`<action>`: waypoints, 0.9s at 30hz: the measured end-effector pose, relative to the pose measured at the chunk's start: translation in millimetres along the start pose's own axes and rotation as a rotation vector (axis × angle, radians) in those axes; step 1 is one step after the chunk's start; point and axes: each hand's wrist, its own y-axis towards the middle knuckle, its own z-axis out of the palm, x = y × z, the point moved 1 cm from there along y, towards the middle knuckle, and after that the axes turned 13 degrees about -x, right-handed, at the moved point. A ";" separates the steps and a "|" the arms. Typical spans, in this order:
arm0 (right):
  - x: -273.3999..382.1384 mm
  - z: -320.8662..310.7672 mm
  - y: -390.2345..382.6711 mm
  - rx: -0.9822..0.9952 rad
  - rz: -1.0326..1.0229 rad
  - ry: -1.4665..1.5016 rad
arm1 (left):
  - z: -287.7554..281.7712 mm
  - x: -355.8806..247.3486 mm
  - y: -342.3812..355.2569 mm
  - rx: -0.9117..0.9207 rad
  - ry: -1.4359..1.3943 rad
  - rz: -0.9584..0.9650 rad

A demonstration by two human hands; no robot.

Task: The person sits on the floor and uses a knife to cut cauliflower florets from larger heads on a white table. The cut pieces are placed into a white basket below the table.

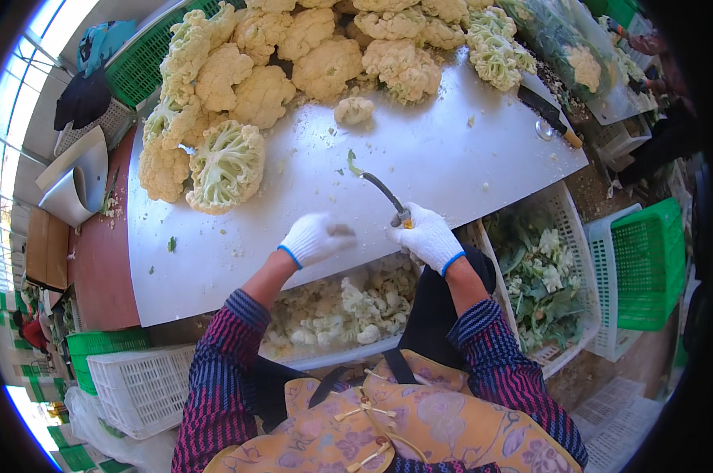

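Observation:
My right hand (427, 236), in a white glove with a blue cuff, is closed around the handle of a small curved knife (384, 191). Its dark blade points up and left over the metal tabletop (419, 150), with a green leaf scrap (353, 163) at the tip. My left hand (313, 239), gloved the same way, is over the near edge of the tabletop. Its fingers are blurred but look stretched toward the right hand, with nothing visible in them. Below both hands, a bin of cut cauliflower florets (349, 311) sits in front of my lap.
Cauliflower heads (325, 67) are piled at the back and left, with one cut head (229, 167) nearer and a loose floret (354, 110). A large knife (546, 110) lies at the right edge. A crate of leaf trimmings (542, 268) and a green crate (648, 264) stand right.

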 end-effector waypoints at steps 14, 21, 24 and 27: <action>63.3 26.4 223.8 -0.354 -0.370 -0.418 | 47.8 6.4 13.2 -0.337 0.053 0.196; 54.8 68.8 236.2 -0.273 -0.461 -0.448 | -10.9 -218.5 54.3 -0.650 -0.544 0.776; 41.3 59.9 213.9 -0.023 -0.156 0.072 | -19.5 -214.1 36.5 -0.670 -0.590 0.671; 10.8 68.6 190.9 0.245 0.163 0.711 | 5.8 -108.0 22.1 -0.936 -0.591 0.017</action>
